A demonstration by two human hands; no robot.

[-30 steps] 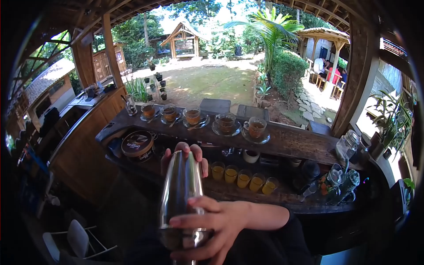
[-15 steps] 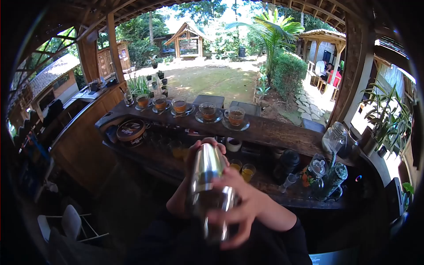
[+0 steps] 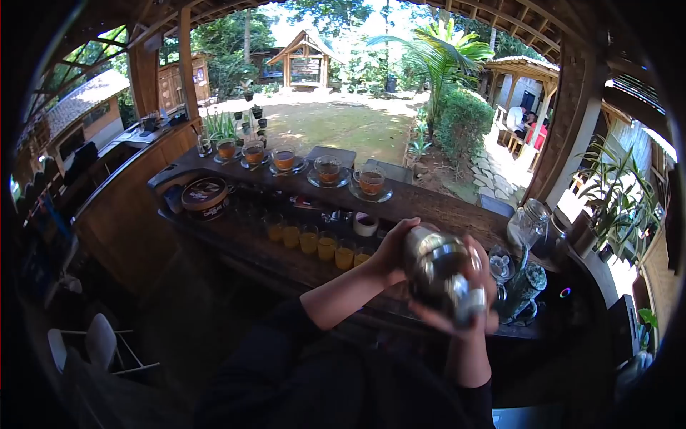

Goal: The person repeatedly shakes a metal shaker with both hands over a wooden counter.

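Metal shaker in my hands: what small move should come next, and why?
I'd probably bring the metal shaker upright with both hands: it is tilted between your left hand and right hand, and glasses of yellow drink stand in a row nearby.

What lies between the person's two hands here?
The metal shaker, held between the left hand and the right hand; the head view shows it, tilted and partly blurred.

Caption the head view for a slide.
Left hand and right hand hold a metal shaker; glass cups line the wooden counter.
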